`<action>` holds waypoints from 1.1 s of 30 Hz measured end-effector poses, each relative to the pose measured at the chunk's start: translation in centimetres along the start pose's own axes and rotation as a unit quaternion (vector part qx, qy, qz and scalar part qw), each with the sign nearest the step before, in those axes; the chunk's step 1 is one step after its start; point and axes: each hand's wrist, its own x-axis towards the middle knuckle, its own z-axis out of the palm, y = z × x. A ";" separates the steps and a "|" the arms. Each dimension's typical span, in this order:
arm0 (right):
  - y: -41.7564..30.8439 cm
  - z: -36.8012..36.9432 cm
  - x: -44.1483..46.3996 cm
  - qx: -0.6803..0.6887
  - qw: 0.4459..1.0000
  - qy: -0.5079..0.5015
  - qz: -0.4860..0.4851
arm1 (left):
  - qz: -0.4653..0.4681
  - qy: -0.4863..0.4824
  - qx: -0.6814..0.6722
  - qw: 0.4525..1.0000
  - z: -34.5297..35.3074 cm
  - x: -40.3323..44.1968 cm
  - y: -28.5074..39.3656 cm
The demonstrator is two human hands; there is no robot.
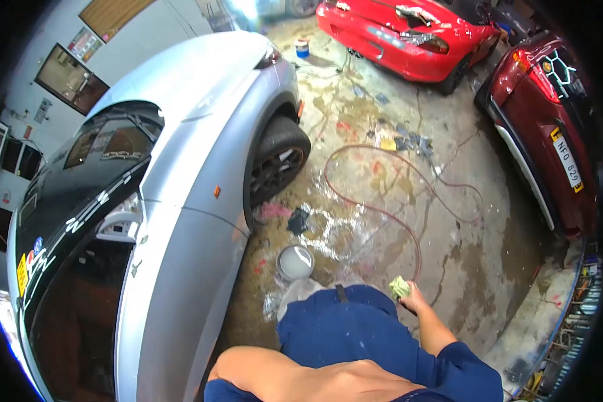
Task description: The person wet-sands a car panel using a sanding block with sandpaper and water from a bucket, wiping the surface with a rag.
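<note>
My right hand (413,299) is closed around a crumpled pale yellow-green cloth (400,287), out to the right of my navy clothing. A bare arm (261,367) is bent across the bottom of the view; my left hand itself does not show. A bucket of cloudy grey liquid (295,262) stands on the floor just ahead of my legs. Close on my left is a silver car (187,281), with its front wheel (278,161) turned outward. A dark cloth or paper piece (299,220) lies by that wheel.
A reddish hose (375,206) loops over the wet, stained floor (449,268). Paper scraps (402,139) lie further ahead. A red car (395,40) and a dark red car (543,134) stand beyond and right. A blue-and-white tub (302,47) sits near the silver car's front.
</note>
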 end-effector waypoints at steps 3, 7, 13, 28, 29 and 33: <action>-0.4 0.0 0.3 -0.005 1.000 0.009 -0.024 | -0.022 0.019 0.003 1.000 -0.4 -0.8 -0.2; -1.0 -0.5 2.0 -0.052 0.998 0.004 -0.017 | -0.040 0.044 -0.001 0.998 -1.0 -1.9 0.1; -1.4 -1.0 5.5 -0.091 0.990 0.022 -0.107 | -0.060 0.171 -0.031 0.983 -2.2 -6.1 0.4; -30.2 8.9 -1.5 -0.027 0.928 -0.132 -0.348 | -0.667 0.378 0.108 0.632 13.0 -34.0 -26.0; -31.6 10.3 -2.3 -0.011 0.921 -0.152 -0.358 | -0.667 0.382 0.119 0.628 14.1 -34.7 -26.0; -35.2 15.5 -3.8 0.050 0.909 -0.231 -0.344 | -0.597 0.449 -0.010 0.665 17.0 -37.1 -22.2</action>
